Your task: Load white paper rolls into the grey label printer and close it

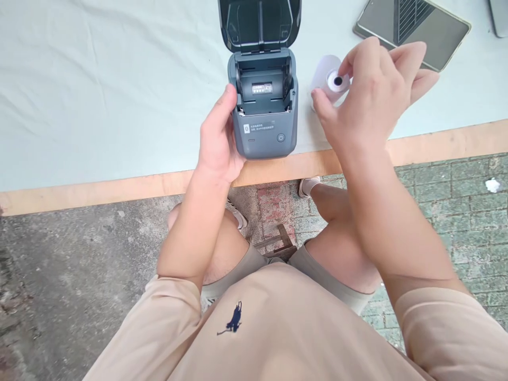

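A dark grey label printer [264, 135] lies at the table's near edge with its lid [260, 26] swung up and back. Its paper bay shows no roll, only a small printed sticker inside. My left hand [220, 132] grips the printer's left side, thumb on the rim and fingers hidden beneath. Just right of the printer, a small white paper roll [327, 69] with a dark core hole faces up. My right hand [369, 90] pinches this roll between thumb and index finger, its other fingers spread outward.
A dark smartphone [432, 32] lies at the back right, beyond my right hand. Part of a grey object [499, 16] shows in the top right corner. The pale cloth [99, 95] covers the table up to its wooden front edge [159, 185]. My knees are below that edge.
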A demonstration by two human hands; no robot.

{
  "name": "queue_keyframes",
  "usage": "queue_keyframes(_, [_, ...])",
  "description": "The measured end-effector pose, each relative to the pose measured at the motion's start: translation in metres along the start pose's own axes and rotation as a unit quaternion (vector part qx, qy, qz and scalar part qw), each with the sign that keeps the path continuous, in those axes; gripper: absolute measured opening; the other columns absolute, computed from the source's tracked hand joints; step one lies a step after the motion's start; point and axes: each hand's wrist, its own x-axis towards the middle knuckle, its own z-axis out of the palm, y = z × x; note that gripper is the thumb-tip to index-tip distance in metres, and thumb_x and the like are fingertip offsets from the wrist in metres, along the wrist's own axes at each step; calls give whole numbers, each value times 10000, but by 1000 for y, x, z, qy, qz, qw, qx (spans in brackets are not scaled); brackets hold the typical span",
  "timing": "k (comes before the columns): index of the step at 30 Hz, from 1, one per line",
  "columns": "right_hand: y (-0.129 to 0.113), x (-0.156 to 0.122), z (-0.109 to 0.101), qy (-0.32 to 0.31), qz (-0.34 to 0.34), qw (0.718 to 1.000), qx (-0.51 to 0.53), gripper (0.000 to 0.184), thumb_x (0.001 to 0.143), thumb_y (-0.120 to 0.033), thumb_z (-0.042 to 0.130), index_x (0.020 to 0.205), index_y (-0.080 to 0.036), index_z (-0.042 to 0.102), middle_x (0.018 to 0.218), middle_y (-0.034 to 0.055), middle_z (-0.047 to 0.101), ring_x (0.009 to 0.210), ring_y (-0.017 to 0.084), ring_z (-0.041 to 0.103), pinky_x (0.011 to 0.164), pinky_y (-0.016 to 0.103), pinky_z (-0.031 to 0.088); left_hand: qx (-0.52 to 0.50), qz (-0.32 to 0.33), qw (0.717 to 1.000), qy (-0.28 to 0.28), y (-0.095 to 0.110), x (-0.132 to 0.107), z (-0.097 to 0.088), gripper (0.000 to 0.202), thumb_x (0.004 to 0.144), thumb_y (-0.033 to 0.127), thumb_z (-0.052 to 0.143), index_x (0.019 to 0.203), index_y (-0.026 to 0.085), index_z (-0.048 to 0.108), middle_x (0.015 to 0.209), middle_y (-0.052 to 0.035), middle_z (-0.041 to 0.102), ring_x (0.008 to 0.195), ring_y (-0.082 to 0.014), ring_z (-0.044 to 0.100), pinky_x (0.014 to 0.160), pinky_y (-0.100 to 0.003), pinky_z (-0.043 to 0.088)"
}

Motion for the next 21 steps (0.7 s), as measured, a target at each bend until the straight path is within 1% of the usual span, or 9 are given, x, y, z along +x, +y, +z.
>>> queue_keyframes(3, [-4, 3, -1, -27, 5, 1000, 8, 350, 722, -271, 590, 1052, -211, 491, 1056, 17, 599, 1060, 247, 484, 911, 457, 328, -11, 5, 1000, -11, 1, -2, -2, 328, 838, 473, 421, 960, 270, 648, 1031, -5, 693, 1131, -218, 600, 901, -318, 545])
queue_keyframes(5, [-6, 2, -2, -48, 1, 999, 16, 421, 736, -273, 579, 1132, -218, 448, 1083, 24, 598, 1021, 229, 522, 899, 431, 355, -18, 14, 999, -26, 0, -2, -3, 323, 837, 467, 425, 947, 269, 654, 1052, -1, 689, 1138, -221, 595, 902, -323, 546])
queue_keyframes(7, [-6, 2, -2, -64, -2, 998, 18, 468, 745, -294, 581, 1176, -221, 413, 1047, 23, 617, 982, 217, 551, 909, 428, 355, -24, 18, 999, -35, 0, -3, -4, 325, 836, 469, 425, 941, 269, 659, 1081, 0, 682, 1130, -224, 598, 892, -325, 549])
queue_keyframes(10, [-3, 2, 1, -81, -4, 997, 7, 416, 745, -314, 593, 1123, -196, 469, 963, 43, 629, 934, 227, 570, 932, 456, 318, -33, 22, 998, -41, -1, -3, -5, 339, 847, 467, 407, 955, 269, 660, 1143, 3, 660, 1103, -220, 610, 880, -320, 547])
queue_keyframes(12, [-1, 4, 4, -91, -18, 996, 2, 341, 759, -334, 586, 1071, -211, 527, 969, 49, 625, 921, 228, 568, 931, 471, 306, -33, 28, 998, -42, -2, -3, -6, 343, 851, 467, 402, 960, 269, 660, 1153, 6, 652, 1090, -216, 614, 871, -315, 546])
queue_keyframes(14, [1, 6, 6, -96, -45, 994, 5, 307, 770, -326, 578, 1072, -278, 555, 1077, 28, 602, 967, 218, 551, 939, 474, 308, -28, 32, 998, -39, -3, -3, -7, 349, 846, 483, 410, 965, 270, 660, 1091, -2, 669, 1076, -216, 617, 859, -315, 548])
queue_keyframes(17, [2, 6, 2, -100, -88, 991, 16, 380, 781, -304, 567, 1151, -378, 520, 1210, 9, 527, 1074, 211, 514, 953, 469, 334, -9, 17, 999, -26, -5, -3, -10, 392, 822, 539, 438, 1025, 277, 648, 874, -22, 687, 1022, -224, 633, 849, -330, 548])
queue_keyframes(19, [3, 4, -4, -90, -101, 990, 33, 462, 779, -289, 568, 1218, -388, 465, 1203, 18, 524, 1103, 217, 511, 960, 473, 349, 0, 9, 1000, -19, -6, -2, -11, 423, 805, 569, 452, 1057, 284, 638, 792, -23, 676, 990, -225, 641, 847, -332, 547])
queue_keyframes(21, [5, 4, -13, -64, -115, 985, 109, 559, 759, -262, 591, 1275, -346, 394, 1113, 13, 571, 1055, 194, 544, 943, 426, 396, -8, 16, 999, -28, -7, -1, -10, 410, 808, 559, 453, 1038, 281, 646, 833, -26, 684, 995, -221, 641, 851, -325, 544])
